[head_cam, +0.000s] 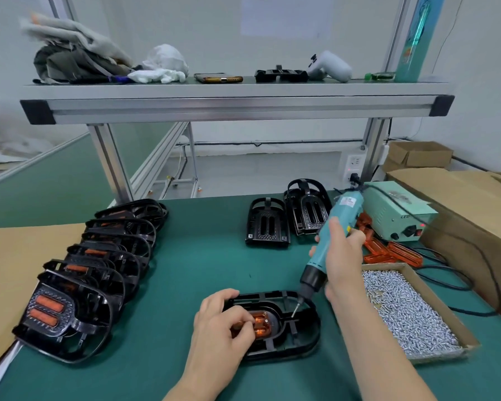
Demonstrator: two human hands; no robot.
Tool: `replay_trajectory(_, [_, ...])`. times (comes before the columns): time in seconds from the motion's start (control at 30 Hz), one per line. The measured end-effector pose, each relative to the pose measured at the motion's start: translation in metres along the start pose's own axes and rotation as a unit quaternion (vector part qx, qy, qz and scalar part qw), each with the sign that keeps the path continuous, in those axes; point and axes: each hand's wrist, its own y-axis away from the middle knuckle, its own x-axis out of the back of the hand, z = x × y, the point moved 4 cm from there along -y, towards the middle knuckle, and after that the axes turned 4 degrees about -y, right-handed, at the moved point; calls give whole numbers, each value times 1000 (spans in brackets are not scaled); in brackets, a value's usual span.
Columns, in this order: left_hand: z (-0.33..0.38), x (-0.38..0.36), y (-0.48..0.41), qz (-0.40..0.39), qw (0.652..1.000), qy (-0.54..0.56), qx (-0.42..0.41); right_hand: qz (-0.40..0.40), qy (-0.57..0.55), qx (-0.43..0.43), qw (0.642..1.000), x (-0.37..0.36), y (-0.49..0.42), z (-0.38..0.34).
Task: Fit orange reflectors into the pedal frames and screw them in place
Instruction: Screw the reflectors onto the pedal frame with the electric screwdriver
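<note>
**Screwing an orange reflector into a pedal frame**

The black pedal frame (287,334) lies flat on the green table (200,256), close to the person, in the middle. An orange reflector (261,322) sits in the frame's middle hole.

The left hand (222,322) holds the frame down. Its fingers are bent, and some hook over the frame's far edge. The thumb and first finger come together on top of the reflector. If they pinch something tiny there, it is too small to see.

The right hand (343,256) is wrapped tight around a blue-green electric screwdriver (331,235). All its fingers curl round the handle. The tool leans, with its top away from the person. Its thin metal tip (295,309) points down into the frame, just to the right of the reflector.

Just right of the frame is a flat cardboard box of silver screws (402,314). Behind the box lie loose orange reflectors (388,251). Near them stands a pale green power box (396,212) with black cords.

Farther back on the table are two empty frames (268,224), side by side.

On the left, a row of pedals (99,256) leans one on the next. The nearest one shows two orange strips.

A metal shelf (237,107) stands above the back of the table, with cloths and a phone on it
</note>
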Motion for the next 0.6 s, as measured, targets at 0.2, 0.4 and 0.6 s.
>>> replay_trajectory(0.2, [-1,0,0,-3,1000,-11,6,40,174,-58,982,45,-25,23])
replay_trajectory(0.4, [-1,0,0,-5,1000,-14,11,24,342,-60,937,59,-27,28])
replay_trajectory(0.6, [-1,-1,0,-4,1000,-20,19,20,457,-18,889,63,-24,14])
